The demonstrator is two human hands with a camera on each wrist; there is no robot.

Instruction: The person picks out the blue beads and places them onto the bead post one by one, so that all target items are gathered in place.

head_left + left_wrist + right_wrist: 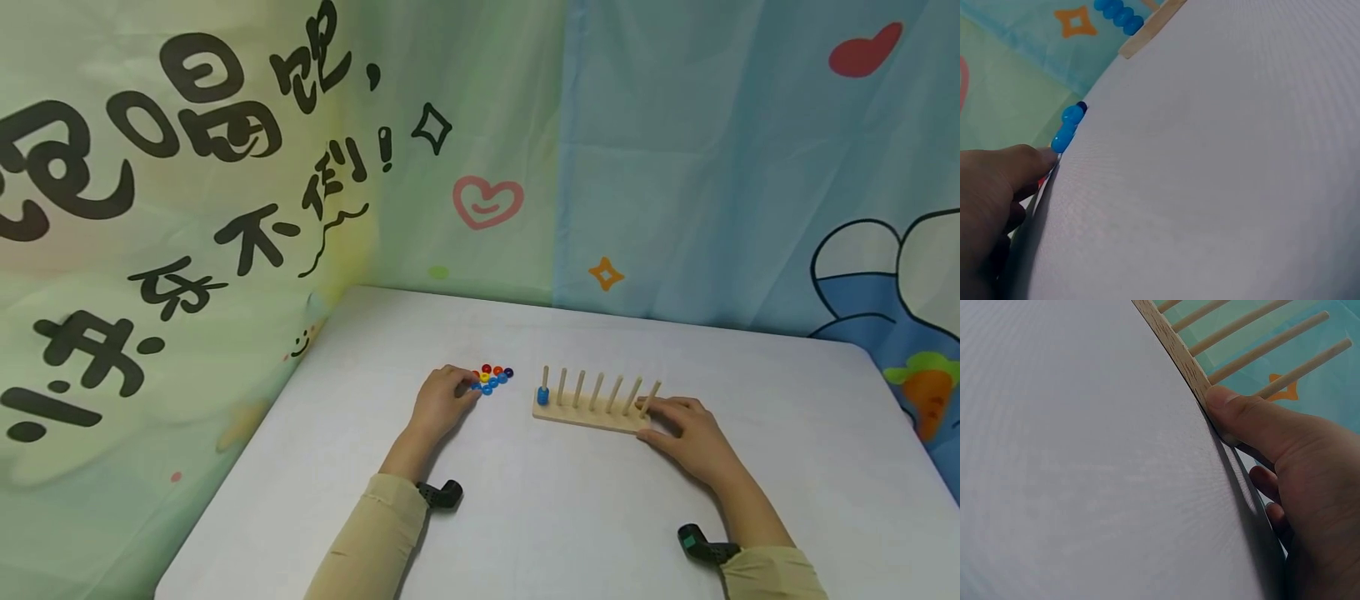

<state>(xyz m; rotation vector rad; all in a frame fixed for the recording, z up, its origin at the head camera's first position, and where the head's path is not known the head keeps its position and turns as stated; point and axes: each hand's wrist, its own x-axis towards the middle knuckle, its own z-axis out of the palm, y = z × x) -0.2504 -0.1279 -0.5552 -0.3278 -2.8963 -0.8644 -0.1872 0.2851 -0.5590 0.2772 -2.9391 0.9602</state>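
Observation:
My left hand [441, 402] is at the left edge of a small cluster of round beads [493, 378], blue, red, orange, yellow and dark purple. In the left wrist view a fingertip is right at a blue bead [1061, 140]; I cannot tell whether it is pinched. My right hand [688, 433] holds the right end of a wooden peg board [585, 414], thumb on the front edge and fingers behind. Several upright pegs stand in a row on it. Blue beads [543, 396] are stacked on the leftmost peg; the other pegs are bare.
A white tabletop [555, 517] lies under everything. Printed cloth hangs along the left side [90, 333] and the back [675, 167]. Each wrist carries a black camera, one on the left [444, 495] and one on the right [701, 543].

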